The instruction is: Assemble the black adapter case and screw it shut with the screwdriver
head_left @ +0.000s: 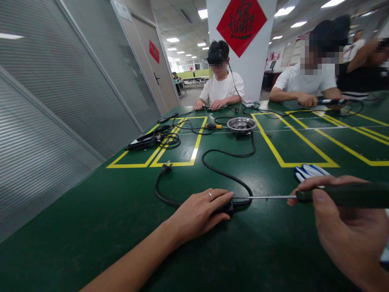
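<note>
My left hand, with a ring on one finger, is closed over a small black housing on the green table. Most of that housing is hidden under the fingers. Black cord runs from both sides of it, and one length ends in a two-pin plug. In my right hand is a screwdriver with a dark green handle, held level. Its thin shaft points left, and the tip reaches the fingertips of my left hand beside the housing; whether it touches the housing I cannot tell.
A metal bowl of small parts stands beyond my hands, beside a yellow-handled screwdriver. Black corded tools lie at the left. A blue-and-white glove is behind my right hand. Two co-workers sit across the taped table.
</note>
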### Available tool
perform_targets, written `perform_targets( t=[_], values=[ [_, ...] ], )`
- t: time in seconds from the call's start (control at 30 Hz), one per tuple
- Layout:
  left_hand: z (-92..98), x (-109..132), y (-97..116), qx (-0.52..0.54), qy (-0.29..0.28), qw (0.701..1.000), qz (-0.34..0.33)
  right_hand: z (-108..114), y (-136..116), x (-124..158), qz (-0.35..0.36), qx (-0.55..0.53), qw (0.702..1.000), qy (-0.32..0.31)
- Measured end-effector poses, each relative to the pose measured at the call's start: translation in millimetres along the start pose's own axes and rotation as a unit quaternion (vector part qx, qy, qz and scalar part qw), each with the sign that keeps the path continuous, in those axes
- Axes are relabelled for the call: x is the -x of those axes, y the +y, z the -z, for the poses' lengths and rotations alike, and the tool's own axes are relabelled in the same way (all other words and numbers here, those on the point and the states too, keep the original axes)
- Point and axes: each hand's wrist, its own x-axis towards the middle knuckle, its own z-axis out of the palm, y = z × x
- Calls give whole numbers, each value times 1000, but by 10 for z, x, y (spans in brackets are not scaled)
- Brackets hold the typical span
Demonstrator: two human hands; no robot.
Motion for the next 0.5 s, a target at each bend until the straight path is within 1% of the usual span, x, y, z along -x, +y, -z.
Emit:
perform_targets(
  t=[0.13,0.37,0.43,0.5],
  values=[
    [12,-5,-7,-9,-14,1000,-15,-30,-17,-23,-16,-9,1000,4],
    [-19,10,-41,-15,-5,999,-31,-43,-8,-32,-46,40,998,5],
    [-23,14,-53,-22,-6,999,-30,-38,-14,-32,-56,39,998,6],
    [-24,13,-60,-26,-2,999,-27,-35,-24,-52,-53,28,998,23]
  ],
)
